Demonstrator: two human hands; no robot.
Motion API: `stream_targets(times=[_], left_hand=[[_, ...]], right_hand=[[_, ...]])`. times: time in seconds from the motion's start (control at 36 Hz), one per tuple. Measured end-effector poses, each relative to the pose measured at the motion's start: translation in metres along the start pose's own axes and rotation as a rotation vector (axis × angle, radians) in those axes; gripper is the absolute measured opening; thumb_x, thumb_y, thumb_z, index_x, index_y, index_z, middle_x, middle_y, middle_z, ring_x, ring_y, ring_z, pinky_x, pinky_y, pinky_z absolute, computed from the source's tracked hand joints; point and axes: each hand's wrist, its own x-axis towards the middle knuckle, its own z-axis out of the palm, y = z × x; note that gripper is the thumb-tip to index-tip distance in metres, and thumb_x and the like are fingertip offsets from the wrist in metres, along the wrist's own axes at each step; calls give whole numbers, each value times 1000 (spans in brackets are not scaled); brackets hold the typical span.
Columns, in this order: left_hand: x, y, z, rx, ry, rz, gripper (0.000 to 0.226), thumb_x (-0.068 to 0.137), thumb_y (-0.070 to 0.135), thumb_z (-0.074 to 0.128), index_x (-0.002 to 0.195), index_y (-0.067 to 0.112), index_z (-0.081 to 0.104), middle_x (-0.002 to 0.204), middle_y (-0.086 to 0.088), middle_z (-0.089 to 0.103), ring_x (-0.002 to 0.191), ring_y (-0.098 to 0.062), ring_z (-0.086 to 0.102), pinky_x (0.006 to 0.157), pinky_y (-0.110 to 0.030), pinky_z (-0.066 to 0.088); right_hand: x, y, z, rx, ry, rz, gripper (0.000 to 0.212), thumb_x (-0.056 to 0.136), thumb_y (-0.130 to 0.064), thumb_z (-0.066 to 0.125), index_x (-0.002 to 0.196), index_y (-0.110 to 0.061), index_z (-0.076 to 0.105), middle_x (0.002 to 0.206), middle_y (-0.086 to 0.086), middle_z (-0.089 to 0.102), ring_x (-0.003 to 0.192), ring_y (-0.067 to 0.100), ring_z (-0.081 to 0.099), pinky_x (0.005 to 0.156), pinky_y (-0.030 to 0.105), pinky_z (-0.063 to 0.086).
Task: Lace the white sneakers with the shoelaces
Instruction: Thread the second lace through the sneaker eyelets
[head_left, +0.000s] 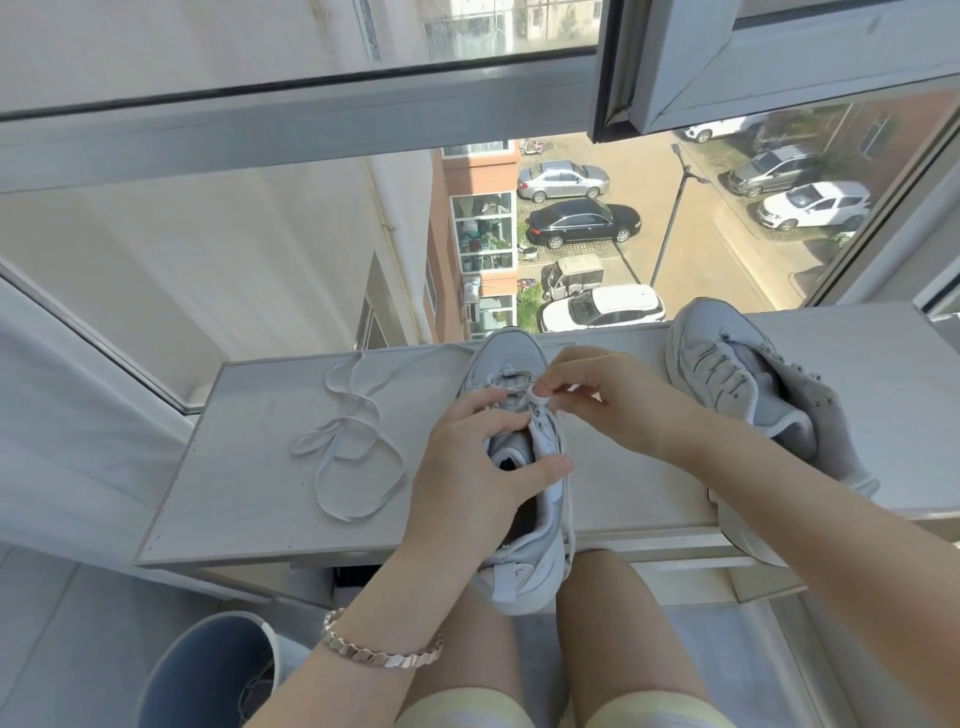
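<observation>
While the person sits with bare knees tucked under the near edge of the pale ledge (249, 467), a metal bracelet (382, 652) shows on the left wrist at the bottom of the frame, and a grey bucket (208, 670) stands in the lower left corner beside the legs. Just above the knees, at lower centre, one white sneaker (524, 582) lies on the ledge with its toe toward the glass and its heel hanging over the near edge. The left hand (467, 478) grips it around the opening, thumb curled across the collar and fingers pressed to the left side of the tongue. The right hand (608, 400), coming in from the right, pinches a small loop of the lace (535, 397) between thumb and fingertips, right over the eyelets; a strand of that same lace trails down the shoe's right side past the ledge edge. Left of centre a loose shoelace (353, 457) lies in slack curls on the ledge, apart from the shoe. At the right a second sneaker (727, 374) rests tilted on the ledge, toe by the window frame, with what looks like a grey sock (826, 415) lying against its right side. Beyond the window (311, 109), in the upper right of the frame, parked cars (582, 223) stand down in a sunlit yard
</observation>
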Motion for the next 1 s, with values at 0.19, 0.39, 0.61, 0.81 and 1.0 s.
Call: stream_targets(times=[0.19, 0.39, 0.61, 0.81, 1.0], left_hand=[[-1, 2, -1, -24, -10, -18, 36, 64, 32, 83, 97, 28, 67, 123, 23, 47, 117, 1, 44, 83, -3, 31], [-1, 1, -2, -38, -5, -18, 35, 63, 32, 84, 92, 32, 65, 124, 22, 48, 116, 1, 45, 85, -3, 30], [0, 1, -1, -28, -10, -17, 38, 64, 31, 83, 99, 25, 69, 124, 21, 48, 117, 0, 45, 86, -3, 31], [-1, 1, 0, -21, 18, -15, 36, 64, 28, 84, 96, 20, 71, 124, 21, 48, 109, 6, 44, 80, 7, 29], [-2, 1, 0, -57, 47, -34, 27, 61, 25, 86, 84, 20, 72, 123, 19, 52, 111, 2, 48, 85, -3, 35]], right_hand=[[8, 1, -5, 19, -22, -87, 17, 83, 4, 64, 91, -5, 74, 86, -9, 55, 75, 5, 55, 69, 5, 41], [3, 1, -4, 141, -23, -5, 20, 83, 3, 65, 88, -16, 72, 84, -13, 63, 75, -5, 60, 75, 12, 49], [-8, -14, -7, 17, 44, -87, 24, 83, -6, 68, 99, -24, 67, 90, -9, 57, 81, 2, 54, 78, 15, 45], [5, -15, -15, -201, -184, -245, 20, 83, -8, 67, 101, -14, 74, 102, 2, 66, 93, 18, 62, 80, 25, 44], [10, -10, -16, -346, -101, -464, 22, 86, -25, 54, 85, -19, 75, 87, -6, 70, 73, 15, 67, 55, 24, 50]])
